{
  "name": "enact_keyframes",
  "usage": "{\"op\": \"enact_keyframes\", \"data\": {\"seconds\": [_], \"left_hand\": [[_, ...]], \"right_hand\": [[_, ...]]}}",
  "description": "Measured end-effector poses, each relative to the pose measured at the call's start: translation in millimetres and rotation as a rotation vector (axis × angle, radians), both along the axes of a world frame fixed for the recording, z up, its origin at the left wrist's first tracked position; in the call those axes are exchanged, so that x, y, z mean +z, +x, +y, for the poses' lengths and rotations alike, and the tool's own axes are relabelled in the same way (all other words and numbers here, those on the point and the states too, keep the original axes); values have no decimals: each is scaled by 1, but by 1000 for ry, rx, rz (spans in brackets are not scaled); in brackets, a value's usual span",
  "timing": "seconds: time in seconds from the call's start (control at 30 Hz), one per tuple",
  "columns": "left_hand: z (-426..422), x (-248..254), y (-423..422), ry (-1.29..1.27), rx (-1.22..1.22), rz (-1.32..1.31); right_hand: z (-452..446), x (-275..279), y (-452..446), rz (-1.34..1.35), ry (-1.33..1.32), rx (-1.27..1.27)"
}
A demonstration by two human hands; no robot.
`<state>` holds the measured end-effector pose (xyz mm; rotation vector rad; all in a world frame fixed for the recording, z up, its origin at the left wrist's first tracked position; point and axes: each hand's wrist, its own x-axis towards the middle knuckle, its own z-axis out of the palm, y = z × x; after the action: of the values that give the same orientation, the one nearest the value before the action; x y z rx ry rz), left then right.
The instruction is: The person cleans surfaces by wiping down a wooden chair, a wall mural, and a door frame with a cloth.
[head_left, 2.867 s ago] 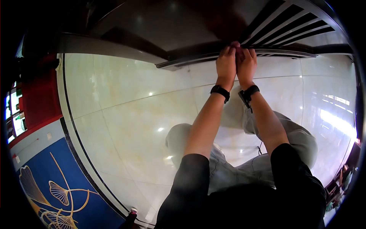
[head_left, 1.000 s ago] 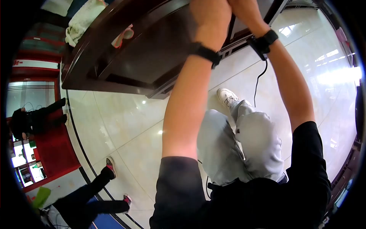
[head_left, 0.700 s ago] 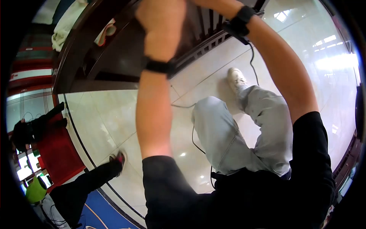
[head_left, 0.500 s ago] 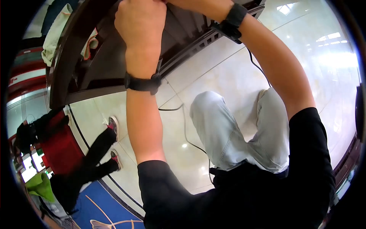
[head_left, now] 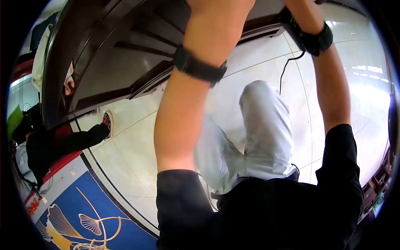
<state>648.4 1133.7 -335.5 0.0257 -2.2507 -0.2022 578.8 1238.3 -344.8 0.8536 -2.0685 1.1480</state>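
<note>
While your left hand (head_left: 221, 25) and right hand (head_left: 305, 13) reach by the dark wood (head_left: 139, 58), both show only partly, so I can't tell if they're spread or gripping it.

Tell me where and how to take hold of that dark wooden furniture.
Probably grip the dark wooden furniture by its outer edge, near the lower corner, coming in from the left: the edge looks narrow and exposed there, below the pale cloth, while the inner panel looks broad and flat.
</note>
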Motion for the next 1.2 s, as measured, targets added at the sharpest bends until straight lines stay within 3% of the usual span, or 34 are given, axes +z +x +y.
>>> {"op": "enact_keyframes", "data": {"seconds": [0.07, 0.1, 0.43, 0.7, 0.83, 0.93, 1.03, 1.1, 1.13, 1.2], "left_hand": [[-1, 3, 8, 13, -14, -28], [-1, 4, 9, 3, -20, -27], [-46, 12, 59, -26, 152, -181], [-21, 16, 41, -98, 159, -211], [8, 14, 14, -145, 44, -228], [37, 8, -9, -179, -73, -197], [70, -4, -31, -125, -195, -199], [87, -13, -41, -75, -259, -133], [95, -24, -54, -127, -201, 108], [87, -42, -58, -147, -333, 197]], "right_hand": [[-2, 5, 11, 11, 6, -27], [-4, -3, 0, 193, -33, 3], [-52, 5, 32, 167, -45, 192], [-43, -17, 8, 363, -144, 113], [7, -19, -11, 271, -125, 167], [46, -21, -22, 285, -59, 12], [69, -53, -57, 565, -219, -153], [84, -70, -54, 525, -233, -363], [85, -77, -48, 446, -263, -394], [84, -91, -36, 320, -335, -304]]}}
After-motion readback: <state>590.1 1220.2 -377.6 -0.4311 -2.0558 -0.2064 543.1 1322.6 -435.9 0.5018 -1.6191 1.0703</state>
